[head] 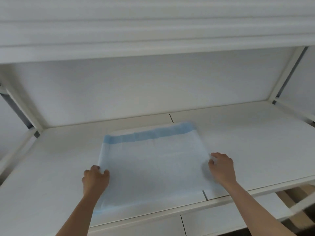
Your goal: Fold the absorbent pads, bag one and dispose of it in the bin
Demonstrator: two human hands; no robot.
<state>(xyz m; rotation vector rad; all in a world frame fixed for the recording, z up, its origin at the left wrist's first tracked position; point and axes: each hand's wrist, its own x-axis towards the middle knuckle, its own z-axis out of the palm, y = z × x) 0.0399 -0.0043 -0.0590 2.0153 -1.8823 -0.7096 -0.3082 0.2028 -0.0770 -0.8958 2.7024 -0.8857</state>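
Head view: an absorbent pad (153, 164) lying flat on the white shelf (255, 142) is being pinched at opposite side edges by the left hand (95, 178) and right hand (221, 167), probably so a fold can be started evenly.

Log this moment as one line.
stage: folding | pad: flat on shelf | left hand: pinching left edge | right hand: pinching right edge

Both bare forearms extend forward from the near edge. Left hand (95, 180) grips the absorbent pad (153, 167) at its left edge, fingers curled. Right hand (221, 167) pinches its right edge, knuckles raised.
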